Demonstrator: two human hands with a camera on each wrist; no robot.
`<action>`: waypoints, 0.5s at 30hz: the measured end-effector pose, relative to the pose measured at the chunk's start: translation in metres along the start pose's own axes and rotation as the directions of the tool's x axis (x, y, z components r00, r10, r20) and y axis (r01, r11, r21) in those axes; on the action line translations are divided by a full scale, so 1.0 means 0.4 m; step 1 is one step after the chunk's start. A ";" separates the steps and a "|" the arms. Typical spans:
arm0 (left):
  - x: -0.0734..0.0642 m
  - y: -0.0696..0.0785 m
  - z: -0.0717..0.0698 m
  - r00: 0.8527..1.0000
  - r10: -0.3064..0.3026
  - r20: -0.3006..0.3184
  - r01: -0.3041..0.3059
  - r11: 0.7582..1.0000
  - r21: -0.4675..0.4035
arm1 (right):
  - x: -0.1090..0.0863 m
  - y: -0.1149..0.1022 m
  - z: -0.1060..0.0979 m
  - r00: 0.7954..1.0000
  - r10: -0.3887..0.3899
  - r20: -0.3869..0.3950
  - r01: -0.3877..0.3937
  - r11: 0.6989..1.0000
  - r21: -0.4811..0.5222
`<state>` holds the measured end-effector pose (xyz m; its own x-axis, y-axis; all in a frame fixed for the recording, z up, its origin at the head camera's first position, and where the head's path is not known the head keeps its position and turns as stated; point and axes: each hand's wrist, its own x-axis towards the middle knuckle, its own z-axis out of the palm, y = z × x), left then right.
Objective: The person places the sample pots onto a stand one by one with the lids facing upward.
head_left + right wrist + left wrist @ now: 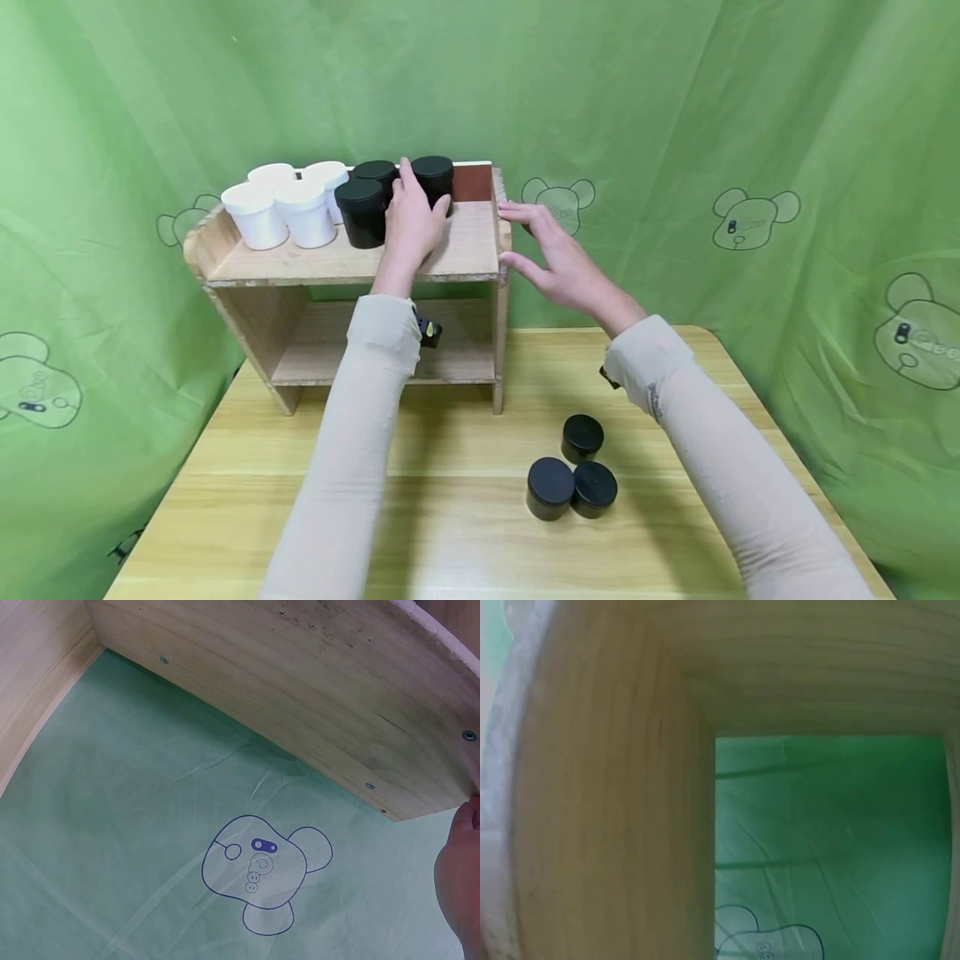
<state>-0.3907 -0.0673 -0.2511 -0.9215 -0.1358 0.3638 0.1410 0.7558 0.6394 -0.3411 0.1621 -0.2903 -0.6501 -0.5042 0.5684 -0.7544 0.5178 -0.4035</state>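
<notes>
Head view: one wooden shelf unit, stood on a light wood table before a green curtain printed with bear outlines. Upper board: four white jars, lidded, grouped at the left; beside them, black jars, one of which, the rear right black jar, is framed between the extended forefinger and spread thumb of the left hand; whether it is gripped cannot be told. Right hand: fingers extended and held close together, thumb spread apart, set against the unit's right side. Tabletop: three low black jars, grouped near the right forearm. Left wrist view: wooden panels of the unit and curtain beyond. Right wrist view: a screwed wooden panel, bear-printed curtain, and part of the right hand at the edge.
</notes>
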 end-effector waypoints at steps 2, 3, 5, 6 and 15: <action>-0.011 0.006 -0.001 1.000 0.001 0.000 -0.001 1.000 -0.001 | 0.001 0.000 0.000 1.000 0.000 -0.004 0.000 1.000 0.003; -0.019 0.010 -0.001 1.000 -0.001 -0.001 0.001 1.000 0.001 | 0.001 0.000 0.000 1.000 0.000 -0.005 0.000 1.000 0.006; -0.035 0.017 -0.003 1.000 -0.004 -0.007 0.004 1.000 0.006 | 0.002 0.001 0.000 1.000 0.000 -0.005 0.000 1.000 0.006; -0.044 0.020 -0.005 1.000 -0.004 -0.013 0.004 1.000 0.006 | 0.002 0.000 0.000 1.000 0.001 -0.005 -0.001 1.000 0.006; -0.156 0.015 -0.011 0.977 0.152 -0.152 -0.157 0.987 -0.022 | 0.002 0.000 0.003 1.000 -0.001 -0.002 0.001 1.000 -0.002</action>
<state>-0.3306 -0.0572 -0.2668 -0.8237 -0.1147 0.5553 0.2922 0.7535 0.5890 -0.3417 0.1611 -0.2908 -0.6491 -0.5037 0.5700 -0.7550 0.5183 -0.4018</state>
